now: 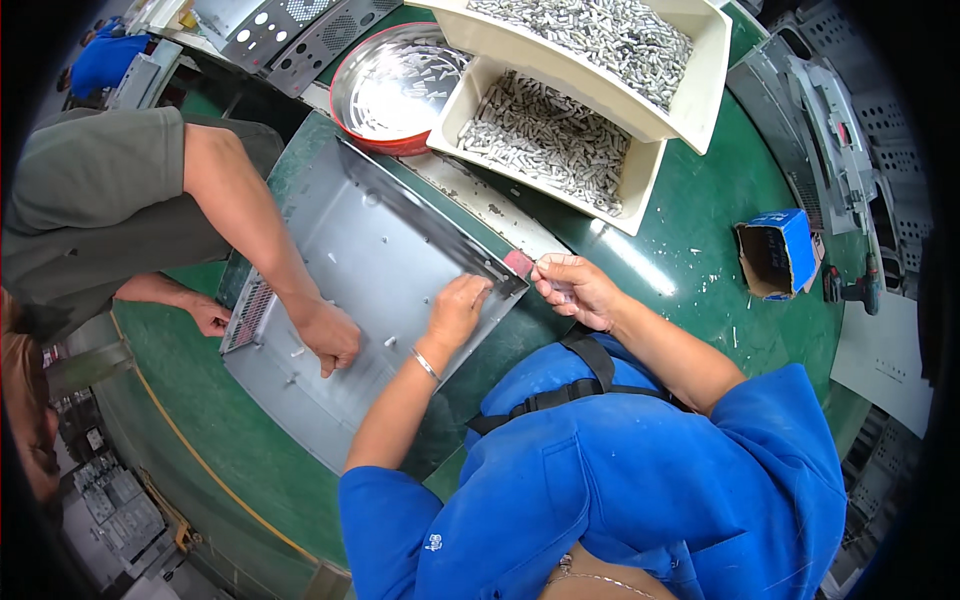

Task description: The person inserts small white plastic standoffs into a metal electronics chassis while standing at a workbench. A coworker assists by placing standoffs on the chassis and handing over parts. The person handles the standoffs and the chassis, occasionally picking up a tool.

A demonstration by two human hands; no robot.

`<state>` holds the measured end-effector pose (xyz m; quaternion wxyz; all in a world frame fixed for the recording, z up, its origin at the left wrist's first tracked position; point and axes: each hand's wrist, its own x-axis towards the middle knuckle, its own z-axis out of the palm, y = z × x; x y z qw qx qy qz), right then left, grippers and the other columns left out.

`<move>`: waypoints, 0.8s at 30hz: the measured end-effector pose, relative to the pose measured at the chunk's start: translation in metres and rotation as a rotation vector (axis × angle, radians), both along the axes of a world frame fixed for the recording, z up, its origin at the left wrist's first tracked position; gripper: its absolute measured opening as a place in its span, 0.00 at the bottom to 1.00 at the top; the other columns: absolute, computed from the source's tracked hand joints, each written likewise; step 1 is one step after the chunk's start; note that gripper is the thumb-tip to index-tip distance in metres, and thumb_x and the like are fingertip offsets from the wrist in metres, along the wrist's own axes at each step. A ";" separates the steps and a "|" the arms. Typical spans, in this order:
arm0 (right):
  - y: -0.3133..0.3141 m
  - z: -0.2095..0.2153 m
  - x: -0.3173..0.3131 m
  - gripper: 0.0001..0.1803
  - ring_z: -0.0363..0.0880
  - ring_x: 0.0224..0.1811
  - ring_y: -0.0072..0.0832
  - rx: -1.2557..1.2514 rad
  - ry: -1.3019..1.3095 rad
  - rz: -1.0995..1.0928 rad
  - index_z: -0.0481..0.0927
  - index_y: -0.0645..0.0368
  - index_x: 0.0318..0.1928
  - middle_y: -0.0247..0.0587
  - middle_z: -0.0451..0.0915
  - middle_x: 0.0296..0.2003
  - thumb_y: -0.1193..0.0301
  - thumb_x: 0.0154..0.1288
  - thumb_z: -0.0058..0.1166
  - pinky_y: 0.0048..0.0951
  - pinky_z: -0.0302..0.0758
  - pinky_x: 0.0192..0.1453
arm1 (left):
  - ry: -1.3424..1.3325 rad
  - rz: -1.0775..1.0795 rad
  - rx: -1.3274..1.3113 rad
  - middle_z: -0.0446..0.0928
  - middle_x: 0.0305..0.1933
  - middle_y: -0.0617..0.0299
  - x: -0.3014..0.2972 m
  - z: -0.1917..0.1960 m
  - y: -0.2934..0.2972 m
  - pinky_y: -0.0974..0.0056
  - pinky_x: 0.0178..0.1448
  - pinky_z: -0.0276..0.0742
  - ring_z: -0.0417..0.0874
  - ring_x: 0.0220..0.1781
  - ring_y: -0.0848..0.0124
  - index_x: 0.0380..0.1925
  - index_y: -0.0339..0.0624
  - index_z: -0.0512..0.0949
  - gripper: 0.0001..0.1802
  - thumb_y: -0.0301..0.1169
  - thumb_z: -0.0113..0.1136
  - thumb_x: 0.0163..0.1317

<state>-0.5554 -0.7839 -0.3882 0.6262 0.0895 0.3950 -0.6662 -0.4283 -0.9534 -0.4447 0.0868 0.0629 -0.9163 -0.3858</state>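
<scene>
A grey sheet-metal tray with upturned edges lies on the green table before me. My left hand is over its near right part, fingers curled together close to the raised edge; what they hold, if anything, is hidden. Just outside the tray's right corner, my right hand pinches thumb against fingers at a small flat reddish piece. Something pale shows within the right palm. A few small white cylindrical pieces lie inside the tray. Across from me, a co-worker's hand rests in the tray, and the other touches its perforated end.
Two cream bins hold many small pale cylinders, the upper bin overlapping the lower bin. Beside them stands a red-rimmed round metal bowl. To the right are a blue cardboard box, a power drill and stacked metal panels.
</scene>
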 end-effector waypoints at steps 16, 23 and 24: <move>0.003 -0.005 0.001 0.12 0.58 0.15 0.11 0.039 0.044 -0.106 0.72 0.62 0.34 0.28 0.68 0.20 0.65 0.61 0.43 0.11 0.55 0.13 | -0.054 -0.076 -0.229 0.68 0.22 0.55 -0.010 0.003 0.004 0.58 0.31 0.67 0.71 0.27 0.58 0.21 0.38 0.70 0.08 0.28 0.59 0.43; -0.004 -0.020 -0.012 0.07 0.58 0.15 0.10 0.137 0.306 -0.109 0.73 0.59 0.36 0.30 0.72 0.23 0.73 0.56 0.47 0.11 0.54 0.13 | -0.023 -0.134 -0.090 0.68 0.22 0.55 -0.009 0.008 0.002 0.58 0.31 0.67 0.71 0.27 0.58 0.22 0.39 0.70 0.07 0.27 0.58 0.44; -0.005 -0.025 -0.013 0.07 0.59 0.16 0.10 0.141 0.337 -0.110 0.73 0.59 0.36 0.30 0.72 0.23 0.73 0.55 0.48 0.11 0.53 0.13 | -0.035 -0.141 -0.101 0.68 0.22 0.55 -0.010 0.008 0.002 0.58 0.31 0.67 0.71 0.27 0.57 0.21 0.39 0.70 0.07 0.27 0.58 0.43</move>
